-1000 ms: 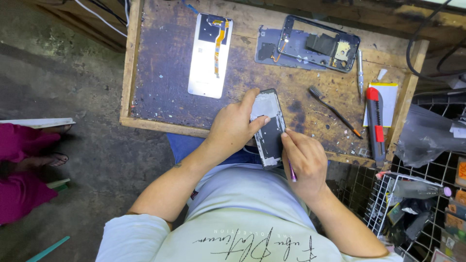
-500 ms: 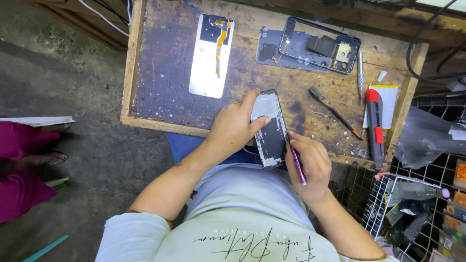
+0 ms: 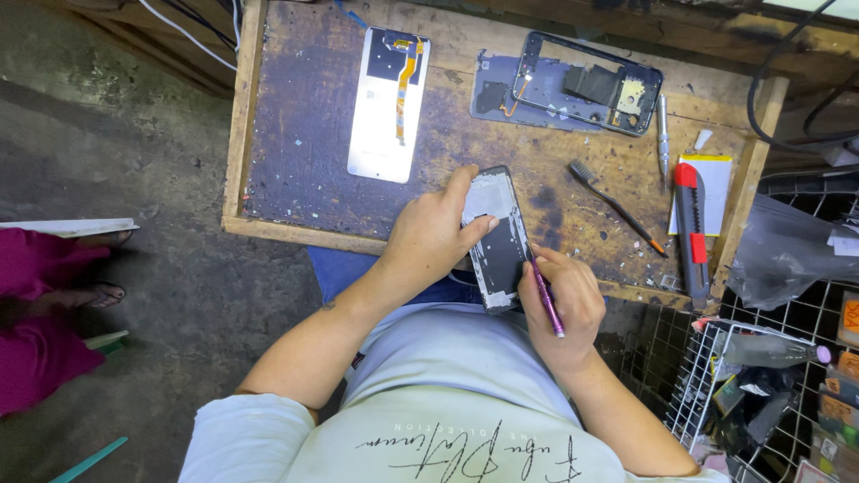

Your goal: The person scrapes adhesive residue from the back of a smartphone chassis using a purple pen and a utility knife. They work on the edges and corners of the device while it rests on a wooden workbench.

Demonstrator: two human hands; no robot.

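Purple tool (image 3: 548, 300) pinched in your right hand (image 3: 564, 309), its tip at the right edge of the phone (image 3: 497, 238). Your left hand (image 3: 429, 237) grips that phone from the left, thumb across its open back, holding it at the counter's (image 3: 295, 134) near edge. Beyond, a white screen panel (image 3: 385, 112) lies flat, well apart. A dark phone frame (image 3: 582, 85) sits at the far side. To your right: a brush (image 3: 613, 206), then a red utility knife (image 3: 691, 228) on a yellow pad (image 3: 711, 179).
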